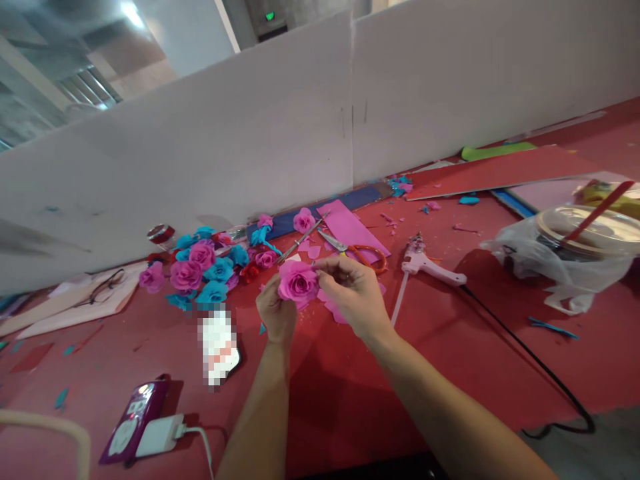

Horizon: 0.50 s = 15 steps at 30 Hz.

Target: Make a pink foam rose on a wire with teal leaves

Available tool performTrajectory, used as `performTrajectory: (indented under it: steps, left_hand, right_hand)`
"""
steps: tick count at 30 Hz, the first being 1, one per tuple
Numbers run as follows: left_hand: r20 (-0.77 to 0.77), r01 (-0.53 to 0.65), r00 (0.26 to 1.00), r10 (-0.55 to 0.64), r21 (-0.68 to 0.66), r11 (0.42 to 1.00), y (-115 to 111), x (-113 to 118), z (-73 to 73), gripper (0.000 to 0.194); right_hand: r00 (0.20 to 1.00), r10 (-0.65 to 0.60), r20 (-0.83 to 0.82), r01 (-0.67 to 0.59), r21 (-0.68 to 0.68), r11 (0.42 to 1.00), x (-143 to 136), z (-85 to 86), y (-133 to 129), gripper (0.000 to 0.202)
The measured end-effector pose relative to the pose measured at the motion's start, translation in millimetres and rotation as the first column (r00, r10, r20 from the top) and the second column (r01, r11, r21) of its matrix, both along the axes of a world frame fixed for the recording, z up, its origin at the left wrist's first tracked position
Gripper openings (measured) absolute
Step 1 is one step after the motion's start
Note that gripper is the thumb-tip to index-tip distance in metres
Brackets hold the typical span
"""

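— So, what do we have in our hands?
— A pink paper rose (298,283), held up above the red tabletop (320,387). Our left hand (275,312) grips it from below and behind, fingers curled around its base. Our right hand (350,288) comes in from the side, thumb and forefinger pinching an outer petal at the flower's right edge.
— And around us?
— Just beyond the rose lie pink paper scraps (334,308) and a pink sheet (351,229), with orange-handled scissors (357,253) resting on it. To the right we see a white glue gun (430,265); its black cord (530,357) runs off toward the near edge of the tabletop.
— What about the left side?
— We see a heap of finished roses (203,270), pink and blue with a little red, close to the white partition (250,127). Nearer to us lie a phone (220,347) and a purple device (133,420) beside a white charger (161,435).
— And far right?
— A plastic bag (555,263) around a clear lidded container (590,230), well apart from our hands.
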State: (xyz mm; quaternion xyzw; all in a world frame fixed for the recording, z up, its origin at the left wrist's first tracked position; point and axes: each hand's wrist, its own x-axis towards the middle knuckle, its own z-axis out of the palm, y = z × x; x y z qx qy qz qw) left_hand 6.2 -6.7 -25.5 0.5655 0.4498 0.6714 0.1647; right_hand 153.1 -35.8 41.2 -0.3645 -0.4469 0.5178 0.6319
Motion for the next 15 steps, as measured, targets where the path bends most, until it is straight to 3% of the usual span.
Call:
performTrajectory:
  steps: [3,6,12,15]
  left_hand:
    - [-0.124,-0.02,0.992,0.034,0.112,0.994,1,-2,0.6,0.011]
    - [-0.149,-0.071,0.985,0.087,0.113,0.991,0,-2,1.7,0.01]
    - [0.009,-0.116,0.993,0.116,0.05,0.992,-4,2,9.7,0.015]
    - [0.092,-0.145,0.985,0.143,0.011,0.989,-6,5,14.0,0.008]
  right_hand:
    - [0.995,-0.071,0.07,0.066,0.07,0.995,1,2.7,-3,0.014]
    - [0.988,-0.121,0.092,0.113,0.086,0.99,2,5.6,-5,0.015]
    - [0.984,-0.164,0.074,0.161,0.044,0.986,0,6.1,-7,0.014]
    - [0.995,-0.08,0.058,0.079,0.012,0.997,-5,3.6,-7,0.012]
